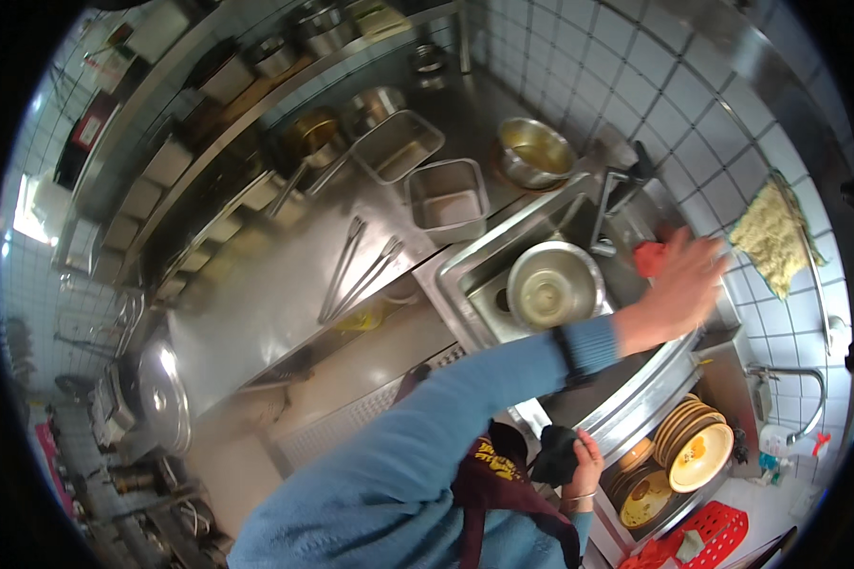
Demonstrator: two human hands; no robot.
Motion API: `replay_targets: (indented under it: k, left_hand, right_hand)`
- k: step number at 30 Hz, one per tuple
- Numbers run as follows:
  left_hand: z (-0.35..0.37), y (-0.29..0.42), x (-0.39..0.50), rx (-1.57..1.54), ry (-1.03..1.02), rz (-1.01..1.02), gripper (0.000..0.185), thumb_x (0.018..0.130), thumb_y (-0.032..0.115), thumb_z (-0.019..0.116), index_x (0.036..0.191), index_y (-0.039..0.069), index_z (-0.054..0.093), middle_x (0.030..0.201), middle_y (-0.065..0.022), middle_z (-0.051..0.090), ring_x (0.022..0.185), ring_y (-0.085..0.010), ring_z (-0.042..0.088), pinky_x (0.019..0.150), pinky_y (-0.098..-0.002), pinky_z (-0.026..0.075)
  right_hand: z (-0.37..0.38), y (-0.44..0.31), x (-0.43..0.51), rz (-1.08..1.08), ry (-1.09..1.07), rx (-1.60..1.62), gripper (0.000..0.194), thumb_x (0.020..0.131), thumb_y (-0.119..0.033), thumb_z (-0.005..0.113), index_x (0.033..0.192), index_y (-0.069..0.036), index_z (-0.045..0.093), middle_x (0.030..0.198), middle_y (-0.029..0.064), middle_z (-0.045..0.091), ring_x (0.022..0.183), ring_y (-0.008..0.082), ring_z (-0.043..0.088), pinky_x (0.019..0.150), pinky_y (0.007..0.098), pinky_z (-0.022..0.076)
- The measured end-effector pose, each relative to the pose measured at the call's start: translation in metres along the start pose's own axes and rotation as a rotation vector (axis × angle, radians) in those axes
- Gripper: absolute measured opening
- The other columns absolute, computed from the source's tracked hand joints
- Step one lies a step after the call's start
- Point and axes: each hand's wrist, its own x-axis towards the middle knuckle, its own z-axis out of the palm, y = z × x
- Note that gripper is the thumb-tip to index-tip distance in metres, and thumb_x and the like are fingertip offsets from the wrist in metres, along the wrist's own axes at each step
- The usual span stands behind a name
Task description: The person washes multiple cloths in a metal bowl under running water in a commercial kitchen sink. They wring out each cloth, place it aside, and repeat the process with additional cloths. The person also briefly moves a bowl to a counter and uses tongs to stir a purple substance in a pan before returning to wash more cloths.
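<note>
My left arm, in a blue knit sleeve with a black band at the wrist, stretches across the sink. My left hand (672, 295) is slightly blurred, its fingers spread over the back right rim. Beside it sits a small red object (650, 259); whether they touch is unclear. Close to my body, my right hand (587, 462) grips a dark object, possibly a folded cloth (556, 455). A round steel bowl (555, 284) holding some liquid rests in the steel sink (473, 299). Above the basin is a metal faucet (603, 213).
A pot of yellowish liquid (537, 153) and rectangular steel pans (447, 192) stand behind the sink. Two pairs of tongs (359, 274) lie on the steel counter (256, 313). Stacked bowls (697, 455) fill another basin at right, near a red perforated basket (719, 530). A yellowish cloth (772, 238) hangs on the wall.
</note>
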Motion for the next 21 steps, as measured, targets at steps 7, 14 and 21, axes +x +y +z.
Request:
replay_targets:
  k: [7, 14, 21]
  left_hand:
    - [-0.290, -0.130, -0.282, 0.908, 0.005, -0.812, 0.061, 0.078, 0.030, 0.072, 0.126, -0.001, 0.049, 0.113, -0.0239, 0.057, 0.106, -0.0399, 0.055, 0.089, -0.0486, 0.045]
    - [-0.418, -0.205, -0.408, 0.978, -0.143, -0.992, 0.079, 0.074, 0.030, 0.077, 0.136, -0.005, 0.041, 0.119, -0.0279, 0.056, 0.113, -0.0430, 0.051, 0.098, -0.0475, 0.042]
    - [-0.433, -0.191, -0.408, 0.578, 0.055, -1.065, 0.055, 0.077, 0.021, 0.074, 0.117, -0.007, 0.049, 0.105, -0.0243, 0.059, 0.097, -0.0400, 0.058, 0.086, -0.0470, 0.047]
  right_hand:
    - [0.048, -0.018, 0.012, 0.097, -0.029, -0.102, 0.032, 0.089, -0.003, 0.054, 0.120, 0.000, 0.059, 0.105, 0.0121, 0.066, 0.092, 0.0216, 0.064, 0.079, 0.0325, 0.0540]
    - [0.109, 0.010, 0.033, 0.154, -0.112, -0.047, 0.033, 0.086, 0.004, 0.052, 0.117, -0.002, 0.062, 0.105, 0.0131, 0.068, 0.095, 0.0255, 0.067, 0.083, 0.0356, 0.0558]
    - [0.150, 0.016, 0.026, 0.130, -0.157, -0.028, 0.030, 0.089, 0.002, 0.054, 0.118, -0.001, 0.062, 0.102, 0.0124, 0.068, 0.089, 0.0230, 0.068, 0.080, 0.0346, 0.0569]
